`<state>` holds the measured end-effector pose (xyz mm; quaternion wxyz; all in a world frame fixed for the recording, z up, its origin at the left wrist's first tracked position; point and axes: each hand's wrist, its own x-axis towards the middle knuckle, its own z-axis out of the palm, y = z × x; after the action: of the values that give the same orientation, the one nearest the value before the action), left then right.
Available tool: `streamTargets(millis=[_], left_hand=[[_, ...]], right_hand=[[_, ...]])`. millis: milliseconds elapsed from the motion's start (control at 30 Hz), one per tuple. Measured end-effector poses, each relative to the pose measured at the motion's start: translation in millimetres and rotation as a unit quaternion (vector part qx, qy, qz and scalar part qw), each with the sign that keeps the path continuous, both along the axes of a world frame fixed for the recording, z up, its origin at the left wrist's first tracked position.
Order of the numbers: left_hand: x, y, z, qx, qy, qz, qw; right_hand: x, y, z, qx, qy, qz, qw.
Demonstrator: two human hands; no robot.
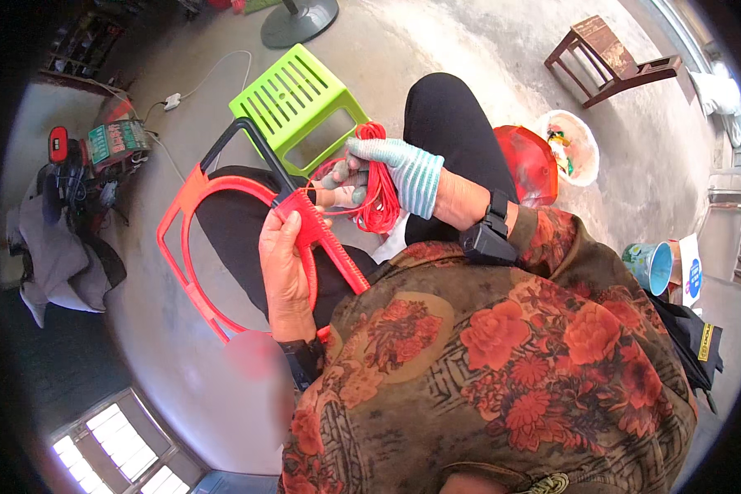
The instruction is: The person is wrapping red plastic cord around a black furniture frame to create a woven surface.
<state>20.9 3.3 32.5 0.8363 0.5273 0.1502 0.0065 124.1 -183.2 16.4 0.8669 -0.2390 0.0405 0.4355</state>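
Note:
My left hand (284,255), bare, is closed around an orange-red plastic frame (307,218) with a ring-shaped part and a toothed straight bar. A black angular handle (265,150) rises from that bar. In a striped glove with grey fingertips, my right hand (399,173) grips a looped bundle of thin red cord (379,198). The bundle hangs below the gloved fingers, just right of the frame. A strand of cord seems to run toward the bar, but where it ends is hidden. The frame rests across my left leg.
A green slatted plastic stool (292,86) stands just ahead. To the right are a red plastic container (525,165), a white bucket (580,148) with scraps and a wooden stool (605,53). A blue bucket (650,267) is beside me. Cloth (62,247) and a power strip (171,101) are left.

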Motion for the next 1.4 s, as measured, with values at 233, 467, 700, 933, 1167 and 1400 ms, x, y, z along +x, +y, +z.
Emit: streamTargets(millis=[233, 467, 700, 933, 1167, 1400], left_hand=[[-1, -3, 10, 0.026, 0.001, -0.014, 1.000], [-5, -11, 27, 0.044, -0.026, -0.025, 0.998], [-28, -25, 67, 0.118, -0.072, 0.010, 0.990], [-57, -42, 94, 0.083, -0.140, 0.085, 0.983], [-43, -40, 111, 0.133, -0.132, 0.015, 0.982], [-14, -65, 88, 0.091, -0.103, -0.087, 0.987]], right_hand=[[8, -5, -9, 0.041, -0.023, -0.005, 0.999], [8, -19, 7, 0.075, -0.092, 0.015, 0.993], [-20, -29, 46, 0.074, -0.149, 0.025, 0.986], [-43, -37, 80, 0.085, -0.188, 0.041, 0.978], [-34, -37, 69, 0.091, -0.171, 0.022, 0.981], [-17, -55, 55, 0.151, -0.068, -0.072, 0.984]])
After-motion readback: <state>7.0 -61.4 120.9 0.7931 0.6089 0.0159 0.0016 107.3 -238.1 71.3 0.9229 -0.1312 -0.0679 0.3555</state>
